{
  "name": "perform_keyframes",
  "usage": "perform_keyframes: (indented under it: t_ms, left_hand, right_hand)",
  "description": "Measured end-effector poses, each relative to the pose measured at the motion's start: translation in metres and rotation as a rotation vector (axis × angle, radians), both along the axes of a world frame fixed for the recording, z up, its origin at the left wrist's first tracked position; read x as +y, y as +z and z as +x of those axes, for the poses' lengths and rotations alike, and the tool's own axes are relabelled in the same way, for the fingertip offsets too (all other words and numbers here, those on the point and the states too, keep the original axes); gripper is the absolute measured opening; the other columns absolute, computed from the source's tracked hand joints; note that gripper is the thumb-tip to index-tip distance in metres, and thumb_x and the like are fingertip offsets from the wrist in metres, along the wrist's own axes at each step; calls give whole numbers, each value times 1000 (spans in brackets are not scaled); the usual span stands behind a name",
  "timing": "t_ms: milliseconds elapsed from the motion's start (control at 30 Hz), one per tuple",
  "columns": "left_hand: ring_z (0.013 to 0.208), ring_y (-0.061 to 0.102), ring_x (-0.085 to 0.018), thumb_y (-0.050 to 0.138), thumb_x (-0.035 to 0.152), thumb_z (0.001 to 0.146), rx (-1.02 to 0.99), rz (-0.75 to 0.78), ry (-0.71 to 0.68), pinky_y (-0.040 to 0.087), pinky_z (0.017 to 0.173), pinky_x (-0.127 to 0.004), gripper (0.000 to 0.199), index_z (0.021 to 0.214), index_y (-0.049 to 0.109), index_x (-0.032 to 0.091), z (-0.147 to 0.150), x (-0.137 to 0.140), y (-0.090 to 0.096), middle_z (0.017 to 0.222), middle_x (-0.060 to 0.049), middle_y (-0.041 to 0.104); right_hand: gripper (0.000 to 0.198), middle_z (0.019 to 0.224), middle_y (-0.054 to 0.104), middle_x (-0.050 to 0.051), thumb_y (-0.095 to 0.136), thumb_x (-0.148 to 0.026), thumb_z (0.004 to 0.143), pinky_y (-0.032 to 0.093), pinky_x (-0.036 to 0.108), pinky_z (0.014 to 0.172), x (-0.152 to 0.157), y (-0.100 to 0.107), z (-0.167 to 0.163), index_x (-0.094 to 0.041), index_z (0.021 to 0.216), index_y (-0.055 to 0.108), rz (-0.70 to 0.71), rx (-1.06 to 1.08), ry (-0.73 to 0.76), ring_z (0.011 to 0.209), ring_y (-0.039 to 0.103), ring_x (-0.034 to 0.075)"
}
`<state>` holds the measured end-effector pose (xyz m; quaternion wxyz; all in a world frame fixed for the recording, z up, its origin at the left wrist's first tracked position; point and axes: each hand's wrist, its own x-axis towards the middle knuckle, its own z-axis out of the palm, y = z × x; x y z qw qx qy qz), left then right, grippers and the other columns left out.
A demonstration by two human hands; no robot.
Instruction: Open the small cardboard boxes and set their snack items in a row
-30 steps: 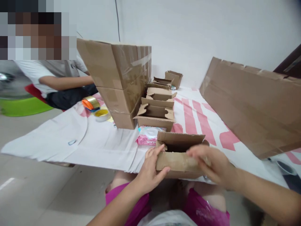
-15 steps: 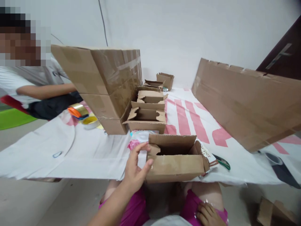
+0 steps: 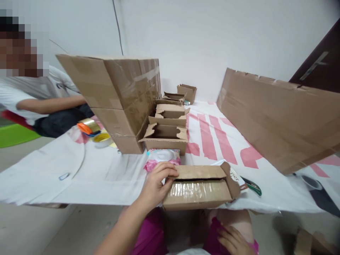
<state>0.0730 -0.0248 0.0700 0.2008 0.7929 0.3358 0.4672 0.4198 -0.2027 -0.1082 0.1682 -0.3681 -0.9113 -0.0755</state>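
Note:
A small cardboard box (image 3: 198,193) lies at the table's near edge, with a strip of shiny tape on its near side. My left hand (image 3: 159,182) grips its left end, fingers over the far flap (image 3: 199,172) and thumb on the near side. That far flap is folded down, leaving a narrow dark gap along the top. At the right end a side flap (image 3: 232,179) stands out. My right hand (image 3: 233,239) rests on my thigh, holding nothing, its fingers stretched out. A pink pack of wipes (image 3: 164,157) sits just behind my left hand.
Several open boxes (image 3: 166,131) stand in a row behind, beside a tall stack of taped boxes (image 3: 127,88). A green cutter (image 3: 252,186) and a tape roll (image 3: 310,181) lie right. Large cardboard (image 3: 278,113) stands beyond. A person (image 3: 47,95) sits left, near tape rolls (image 3: 98,136).
The far flap, upright before, is now folded down over the opening. My left hand has closed from a loose open pose onto the box's left end. My right hand stays on my thigh.

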Motion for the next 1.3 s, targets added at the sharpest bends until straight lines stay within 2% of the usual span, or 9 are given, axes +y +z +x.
perform_keyframes:
  t_ms: [67, 167, 333, 400, 500, 667, 867, 1033, 1300]
  left_hand:
    - [94, 64, -20, 52, 11, 86, 7, 10, -26, 52, 82, -35, 20, 84, 69, 21, -1, 0, 0, 93, -7, 67]
    - [93, 63, -20, 52, 9, 84, 25, 3, -43, 52, 82, -35, 21, 83, 69, 21, -1, 1, 0, 93, -7, 66]
    - [93, 62, -20, 52, 5, 79, 46, -22, -50, 51, 84, -36, 23, 81, 68, 21, -1, 4, -2, 92, -6, 64]
    - [93, 62, -20, 52, 3, 77, 42, -34, -49, 51, 84, -36, 24, 80, 67, 21, -1, 5, -3, 92, -6, 64]
    - [93, 62, -20, 51, 1, 73, 49, -64, -48, 51, 84, -37, 26, 79, 67, 21, -3, 5, -4, 93, -5, 64]
    - [93, 62, -20, 51, -1, 71, 42, -81, -38, 51, 85, -37, 27, 78, 67, 21, -2, 4, -2, 92, -5, 64]
    - [93, 61, -20, 52, -1, 73, 33, -78, -47, 50, 84, -36, 27, 78, 67, 21, 1, 2, 0, 92, -5, 64]
    - [95, 60, -20, 51, 0, 74, 29, -80, -44, 49, 86, -37, 26, 79, 66, 21, 2, 1, 0, 94, -5, 63]
    - [95, 60, -20, 51, -2, 74, 15, -82, -54, 48, 86, -37, 27, 79, 65, 20, 3, 1, -1, 94, -5, 63]
  right_hand:
    - [31, 98, 76, 8, 39, -26, 97, 60, 31, 73, 8, 30, -5, -22, 114, 65, -12, 100, 11, 88, 72, 21]
    - [29, 91, 73, 9, 46, -17, 92, 57, 36, 77, 26, 93, -12, -22, 116, 62, -55, 228, -47, 82, 69, 22]
    - [31, 85, 69, 8, 56, -12, 85, 54, 40, 74, 66, 192, -19, -20, 115, 60, 111, 317, 44, 78, 64, 23]
    - [29, 87, 68, 8, 57, -11, 84, 53, 41, 75, 84, 218, -25, -22, 112, 61, 148, 328, 48, 80, 63, 23]
    - [23, 93, 66, 8, 56, -12, 87, 51, 40, 78, 113, 243, -39, -23, 107, 61, 62, 358, 1, 87, 62, 23]
    - [15, 92, 66, 8, 49, -18, 94, 51, 35, 76, 152, 257, -62, -21, 98, 62, -259, 310, -66, 88, 61, 21]
    - [13, 91, 66, 6, 64, -14, 84, 48, 34, 80, 172, 258, -93, -19, 96, 66, -564, 52, -226, 90, 60, 21]
    - [21, 91, 64, 5, 75, -21, 76, 44, 32, 76, 174, 255, -109, -18, 93, 63, -610, -45, -330, 89, 58, 22]
    - [7, 82, 64, 3, 67, -14, 82, 40, 29, 72, 170, 247, -110, -19, 82, 61, -607, -38, -335, 80, 55, 19]
